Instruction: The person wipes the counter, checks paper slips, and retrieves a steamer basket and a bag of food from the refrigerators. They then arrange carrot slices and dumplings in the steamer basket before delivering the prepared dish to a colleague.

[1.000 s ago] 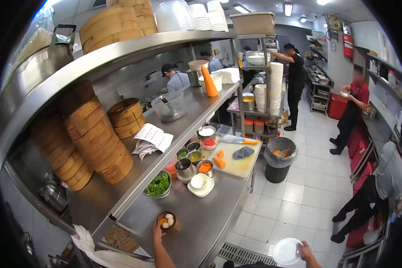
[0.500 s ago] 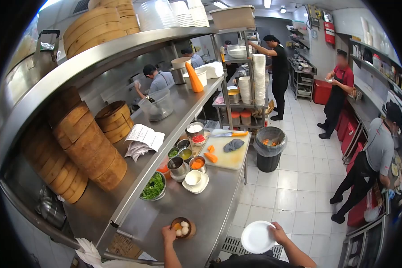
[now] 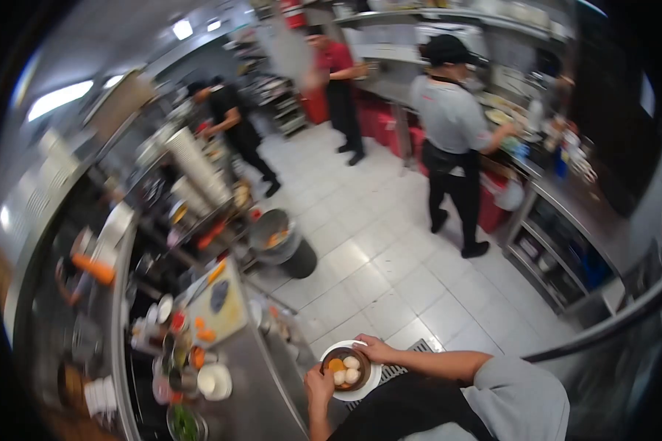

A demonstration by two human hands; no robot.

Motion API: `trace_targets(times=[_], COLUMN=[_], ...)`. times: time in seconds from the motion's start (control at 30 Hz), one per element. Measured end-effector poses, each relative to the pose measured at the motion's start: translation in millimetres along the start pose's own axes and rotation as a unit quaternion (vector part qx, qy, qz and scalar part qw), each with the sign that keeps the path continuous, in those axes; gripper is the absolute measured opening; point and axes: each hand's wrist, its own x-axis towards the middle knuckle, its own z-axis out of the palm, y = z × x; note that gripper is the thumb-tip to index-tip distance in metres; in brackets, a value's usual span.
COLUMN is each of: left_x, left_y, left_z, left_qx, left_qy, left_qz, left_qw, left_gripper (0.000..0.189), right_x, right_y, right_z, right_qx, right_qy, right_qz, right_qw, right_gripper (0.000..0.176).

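**Brown bowl sits on white plate, held over the floor beside the counter**

A pale tiled floor (image 3: 390, 264) fills the middle of the blurred view. A steel counter (image 3: 251, 386) runs along its left side. Three other people stand further back: one in a grey shirt (image 3: 449, 117) at the right-hand bench, one in red (image 3: 338, 66), and one in black (image 3: 232, 121). A lined bin (image 3: 279, 242) stands at the counter's far end, with a pale cutting board (image 3: 217, 301) just before it and small dishes near the board.

Low in the view, both hands meet just off the counter's edge. The right hand (image 3: 375, 349) closes its fingers on the far rim of a round white plate (image 3: 369, 384). The left hand (image 3: 318, 382) curls its fingers round the near-left side of the brown bowl (image 3: 346, 367), which sits on that plate. The bowl is small, round and dark-walled. Inside it lie white round dumplings (image 3: 351, 362) and one orange piece (image 3: 335, 364), all touching.
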Motion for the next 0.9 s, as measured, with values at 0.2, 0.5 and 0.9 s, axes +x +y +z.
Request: trace_targets(times=[0.2, 0.5, 0.9], left_x=[69, 192, 330], left_y=[93, 68, 13], left_z=[84, 177, 288], left_qx=[-0.183, -0.178, 0.159], left_qy=[-0.149, -0.326, -0.499], left_qz=[0.103, 0.044, 0.029], left_qw=[0.966, 0.927, 0.852], left_gripper=[0.034, 0.03, 0.032], right_x=[-24, -157, -331], right_y=[1, 35, 75], right_z=[-154, -339, -490], right_qx=[0.016, 0.137, 0.276], right_qy=[0.125, 0.465, 0.84], right_qz=[-0.008, 0.006, -0.206], right_qw=[0.992, 0.874, 0.419], right_gripper=[0.029, 0.031, 0.035])
